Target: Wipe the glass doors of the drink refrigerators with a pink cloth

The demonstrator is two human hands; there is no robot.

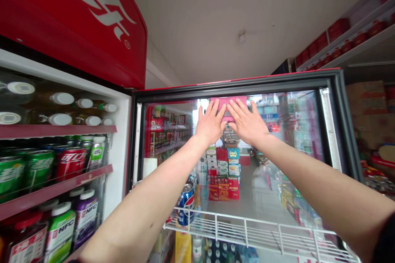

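Bare arms point(154, 185) are stretching up to a glass cooler door point(234, 86). The left hand point(210, 124) and right hand point(247, 124) are pressing a pink cloth point(228, 102) against it, upper centre, fingers spread flat, not clenched.

The black-framed glass cooler door point(234, 84) stands swung open, and its pane is free to either side of the left hand point(210, 124) and right hand point(247, 122), which press a pink cloth point(228, 102) flat near its top rail. Along the door's lower edge, a white wire rack point(247, 230) juts across and blocks any low pass. Left of the door, red cooler shelves point(52, 191) packed with plastic bottles and drink cans point(70, 160) fill that side. Right of the door, stacked cardboard boxes point(365, 107) stand just beyond its frame, while pale ceiling point(216, 20) leaves open room above it.
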